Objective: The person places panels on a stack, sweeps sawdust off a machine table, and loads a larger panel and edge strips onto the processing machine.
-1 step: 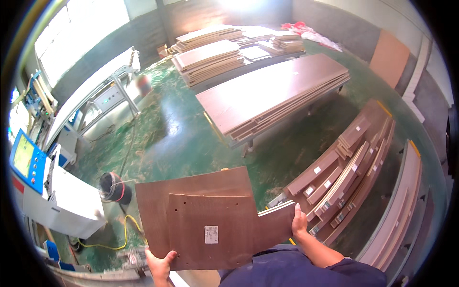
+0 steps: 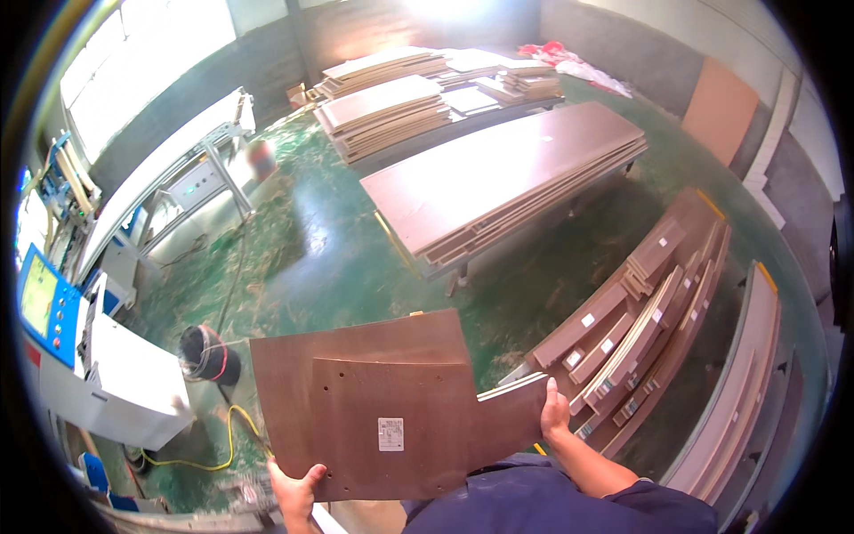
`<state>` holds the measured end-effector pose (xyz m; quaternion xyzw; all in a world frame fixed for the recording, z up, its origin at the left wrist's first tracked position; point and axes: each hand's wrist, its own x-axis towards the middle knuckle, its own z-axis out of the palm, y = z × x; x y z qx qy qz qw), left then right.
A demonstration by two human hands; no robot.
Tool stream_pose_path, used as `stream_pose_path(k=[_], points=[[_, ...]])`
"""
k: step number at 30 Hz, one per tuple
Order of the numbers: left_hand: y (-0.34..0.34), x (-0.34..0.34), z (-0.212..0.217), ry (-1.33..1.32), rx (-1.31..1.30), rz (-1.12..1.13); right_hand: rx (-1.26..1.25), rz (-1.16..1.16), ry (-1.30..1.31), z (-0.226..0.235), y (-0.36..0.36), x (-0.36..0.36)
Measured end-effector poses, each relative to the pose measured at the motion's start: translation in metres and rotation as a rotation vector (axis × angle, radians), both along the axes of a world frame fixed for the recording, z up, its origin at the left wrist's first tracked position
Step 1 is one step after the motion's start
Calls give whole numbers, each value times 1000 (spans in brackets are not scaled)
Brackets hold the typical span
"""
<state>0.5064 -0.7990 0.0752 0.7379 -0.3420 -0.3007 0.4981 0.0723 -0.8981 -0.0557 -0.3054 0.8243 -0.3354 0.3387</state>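
Note:
I hold a small stack of flat brown wood panels (image 2: pixel 391 392) level in front of my body. The top panel has small drilled holes and a white label; a wider panel (image 2: pixel 356 343) sticks out beneath it on the far and left sides. My left hand (image 2: pixel 294 491) grips the near left edge from below, thumb on top. My right hand (image 2: pixel 553 414) clasps the right end, where a pale cut edge shows.
A long table (image 2: pixel 498 178) stacked with brown boards stands ahead, with more stacks (image 2: pixel 382 107) behind it. Narrow labelled boards (image 2: pixel 640 311) lie in rows at the right. At the left are a white machine with a blue control panel (image 2: pixel 53 307), a black drum (image 2: pixel 206 353) and a yellow cable (image 2: pixel 205 461).

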Motion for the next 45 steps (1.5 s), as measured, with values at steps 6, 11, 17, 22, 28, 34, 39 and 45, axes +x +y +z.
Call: stream_pose_path(k=[6,11,17,22,28,34,39,45], points=[[-126,66,4,101,2,-48,14,3,112,8,-103,61],[-211,120,11,6,77,-40,102,10,51,17,-191,126],[-294,188,6,-185,296,6,224,188,24,9,-339,201],[-353,231,14,-285,253,120,290,390,10,20,-465,265],[-439,271,11,-204,246,167,307,492,54,28,-582,329],[-587,331,18,-203,418,160,380,457,85,16,-685,396],[-713,428,-12,-39,444,9,461,336,117,31,-763,445],[-860,491,-15,-35,375,-55,473,130,117,20,-830,483]])
